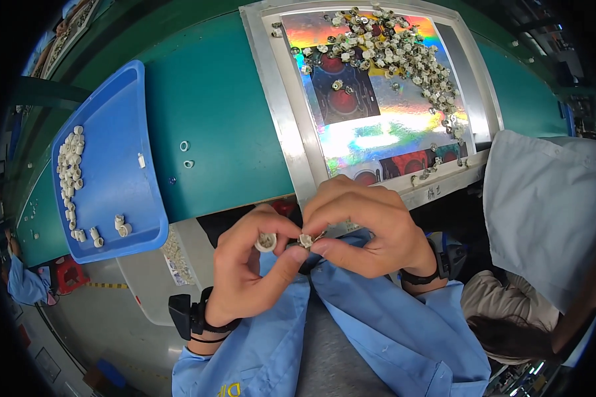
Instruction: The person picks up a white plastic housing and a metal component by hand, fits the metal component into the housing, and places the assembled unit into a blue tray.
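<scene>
Left hand (248, 264) pinches a small white plastic ring (266, 242) between thumb and forefinger, held above the lap, just off the near edge of the green workbench top (212, 112). Right hand (364, 228) pinches a small silver-and-white metal fitting (306, 239) at its fingertips, other fingers curled in. Ring and fitting sit just beside each other; can't tell if they touch.

Both wrists wear black straps, sleeves are light blue.

On the bench, left: blue plastic tray (122, 165) with a row of white rings (69, 172) along its far-left side and a few loose ones at the near corner. Two more loose white rings (186, 154) lie on the green surface between the tray and the metal frame.

Centre-right: aluminium-framed board with an iridescent foil surface (371, 126), a heap of small silver fittings (391, 53) spread across its upper and right part, a few strays near its lower edge.

Far right: another person in a pale grey top (543, 205), close by, hands not in view.
</scene>
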Demonstrator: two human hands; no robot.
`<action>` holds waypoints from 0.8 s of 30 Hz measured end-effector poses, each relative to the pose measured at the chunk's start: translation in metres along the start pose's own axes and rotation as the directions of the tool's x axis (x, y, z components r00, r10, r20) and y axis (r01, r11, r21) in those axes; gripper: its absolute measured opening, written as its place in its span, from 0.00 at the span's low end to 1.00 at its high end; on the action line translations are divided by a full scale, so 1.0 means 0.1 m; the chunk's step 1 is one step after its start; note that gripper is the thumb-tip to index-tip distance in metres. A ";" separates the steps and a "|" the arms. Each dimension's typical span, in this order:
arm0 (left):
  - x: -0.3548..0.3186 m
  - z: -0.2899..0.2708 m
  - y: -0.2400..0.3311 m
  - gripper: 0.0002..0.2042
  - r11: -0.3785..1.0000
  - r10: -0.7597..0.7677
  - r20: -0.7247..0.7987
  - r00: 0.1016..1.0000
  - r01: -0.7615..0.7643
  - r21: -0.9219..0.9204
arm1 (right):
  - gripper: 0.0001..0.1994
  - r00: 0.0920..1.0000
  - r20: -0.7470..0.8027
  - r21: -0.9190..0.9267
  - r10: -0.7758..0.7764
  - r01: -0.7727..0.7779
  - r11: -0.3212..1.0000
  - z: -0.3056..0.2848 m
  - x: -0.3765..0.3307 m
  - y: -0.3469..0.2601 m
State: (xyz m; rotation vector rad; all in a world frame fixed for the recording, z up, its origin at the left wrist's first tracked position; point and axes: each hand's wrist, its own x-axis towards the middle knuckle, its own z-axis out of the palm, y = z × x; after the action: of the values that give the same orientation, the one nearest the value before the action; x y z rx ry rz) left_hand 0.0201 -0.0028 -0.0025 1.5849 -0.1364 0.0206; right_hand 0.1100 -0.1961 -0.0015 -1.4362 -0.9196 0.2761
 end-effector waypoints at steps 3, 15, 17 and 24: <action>-0.03 0.03 -0.04 0.12 0.999 0.046 -0.044 0.998 -0.047 -0.010 | 0.10 0.998 -0.058 0.027 -0.026 0.028 0.999 0.05 -0.03 0.03; -0.11 0.01 -0.12 0.11 0.798 -0.162 -0.113 0.980 0.062 -0.599 | 0.12 0.993 -0.061 -0.117 -0.103 0.096 0.989 0.04 0.04 0.07; -0.13 -0.03 -0.03 0.14 0.799 -0.260 -0.007 0.965 0.211 -0.562 | 0.13 0.987 -0.065 -0.160 -0.147 0.135 0.978 0.04 0.06 0.09; -0.12 -0.13 -0.02 0.15 0.845 -0.225 0.015 0.974 0.203 -0.496 | 0.14 0.980 0.004 -0.242 -0.201 0.196 0.950 0.05 0.15 0.11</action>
State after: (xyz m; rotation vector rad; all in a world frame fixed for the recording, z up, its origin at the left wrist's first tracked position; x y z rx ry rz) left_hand 0.0097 0.0108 -0.0058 1.0738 0.0699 -0.1454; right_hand 0.1202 -0.1804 -0.0062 -1.5507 -1.1008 -0.0025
